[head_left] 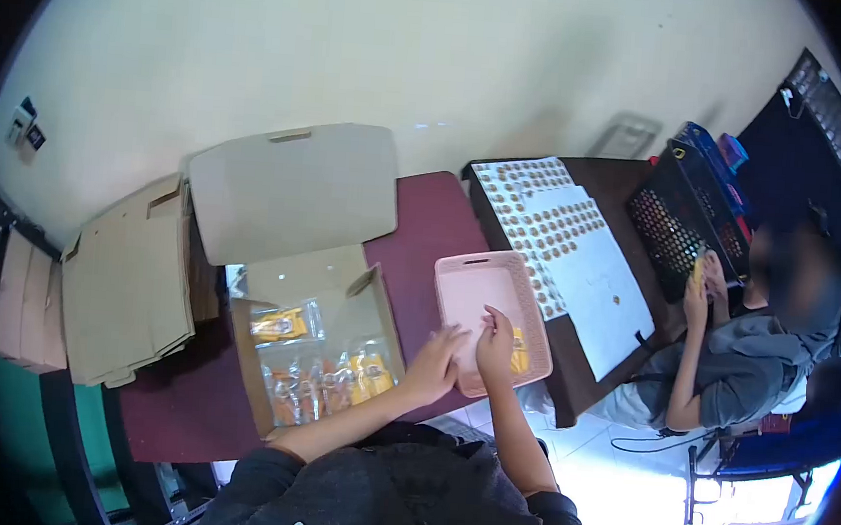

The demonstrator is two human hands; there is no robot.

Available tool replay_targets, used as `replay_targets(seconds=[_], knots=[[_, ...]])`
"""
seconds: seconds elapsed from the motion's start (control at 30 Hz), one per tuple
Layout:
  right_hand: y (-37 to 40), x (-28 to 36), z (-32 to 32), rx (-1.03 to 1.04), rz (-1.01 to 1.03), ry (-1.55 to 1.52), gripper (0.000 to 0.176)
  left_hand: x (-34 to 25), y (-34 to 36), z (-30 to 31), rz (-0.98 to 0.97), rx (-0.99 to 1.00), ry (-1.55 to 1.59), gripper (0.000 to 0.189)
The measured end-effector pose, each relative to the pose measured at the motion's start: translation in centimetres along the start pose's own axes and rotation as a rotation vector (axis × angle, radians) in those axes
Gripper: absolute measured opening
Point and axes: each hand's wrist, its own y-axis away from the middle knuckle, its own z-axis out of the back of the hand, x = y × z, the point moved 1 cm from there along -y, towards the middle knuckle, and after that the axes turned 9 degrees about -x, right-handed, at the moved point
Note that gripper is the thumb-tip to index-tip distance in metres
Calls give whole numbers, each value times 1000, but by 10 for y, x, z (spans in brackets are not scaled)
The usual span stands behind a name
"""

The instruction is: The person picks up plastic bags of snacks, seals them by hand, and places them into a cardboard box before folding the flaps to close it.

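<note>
A pink basket (467, 297) stands on the maroon table, with a few yellow packets (521, 351) in its lower right part. Over the basket's lower left edge is my left hand (436, 366), its fingers apart and nothing visible in them. My right hand (496, 344) is above the basket, beside the yellow packets, fingers loosely curled; whether it holds anything is hidden. Left of my hands an open cardboard box (321, 288) holds several clear bags with yellow packets (282, 325) and orange-brown contents (302, 391).
Flattened cardboard (131, 286) is stacked at the left. On the dark table at the right lie white sheets with rows of round stickers (540, 222) and a black crate (682, 217). A seated co-worker at far right holds a small yellow item (699, 272).
</note>
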Motion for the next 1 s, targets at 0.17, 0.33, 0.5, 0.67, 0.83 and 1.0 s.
replay_targets(seconds=[0.17, 0.33, 0.5, 0.67, 0.83, 1.0], knots=[[13, -119, 39, 103, -191, 366, 28, 41, -5, -123, 996, 425, 929, 55], [30, -113, 48, 120, -118, 368, 27, 82, -21, -157, 1221, 250, 959, 87], [32, -98, 31, 168, -375, -90, 28, 85, -24, -155, 1294, 109, 817, 77], [22, -56, 32, 183, -405, -492, 31, 63, -38, -117, 949, -40, 1018, 41], [2, 10, 47, -3, -132, -212, 37, 40, -43, -60, 706, -106, 835, 47], [3, 25, 30, 374, -545, -790, 34, 2, -23, -19, 629, -89, 777, 34]])
